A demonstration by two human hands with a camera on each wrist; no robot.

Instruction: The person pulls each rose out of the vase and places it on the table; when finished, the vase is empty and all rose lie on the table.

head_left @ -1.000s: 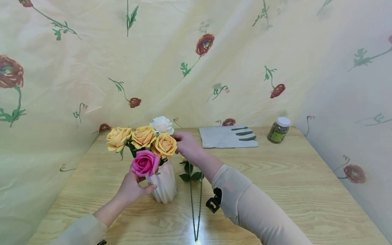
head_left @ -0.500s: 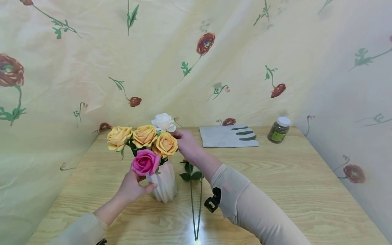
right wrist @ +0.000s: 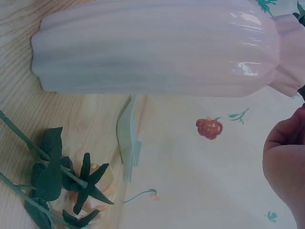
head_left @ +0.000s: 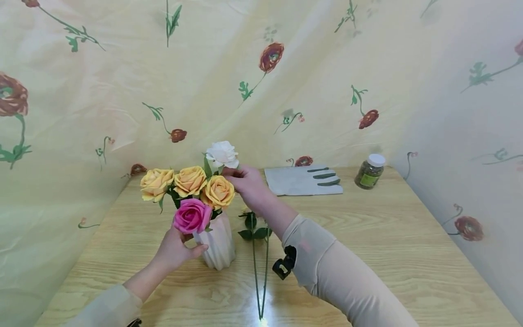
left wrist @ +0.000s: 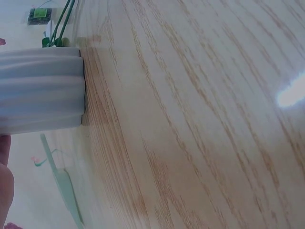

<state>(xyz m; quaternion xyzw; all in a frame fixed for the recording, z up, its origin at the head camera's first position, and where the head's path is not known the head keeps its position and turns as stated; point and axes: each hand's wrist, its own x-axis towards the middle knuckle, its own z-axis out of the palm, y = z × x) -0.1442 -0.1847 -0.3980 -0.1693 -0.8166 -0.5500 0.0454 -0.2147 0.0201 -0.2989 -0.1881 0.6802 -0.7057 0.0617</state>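
In the head view a white ribbed vase (head_left: 218, 247) stands on the wooden table, steadied by my left hand (head_left: 175, 250), which grips its side below a pink rose (head_left: 192, 215). Three yellow roses (head_left: 189, 180) lean out of the vase. Behind them rises a white rose (head_left: 222, 154); my right hand (head_left: 251, 188) pinches it just below the bloom, fingertips partly hidden behind the nearest yellow rose. The right wrist view has the vase (right wrist: 157, 52) lying sideways across the picture, with part of my right hand (right wrist: 288, 152) close to its mouth.
Two green rose stems (head_left: 255, 263) lie on the table right of the vase, their leaves near my right forearm. A grey-white work glove (head_left: 292, 181) lies flat at the back. Farther right stands a jar (head_left: 369, 172) with a white lid. Patterned cloth (head_left: 327, 68) hangs behind.
The white rose has risen above the yellow roses, and more of its leaf shows. My right hand has moved slightly up with it. The left hand stays on the vase.
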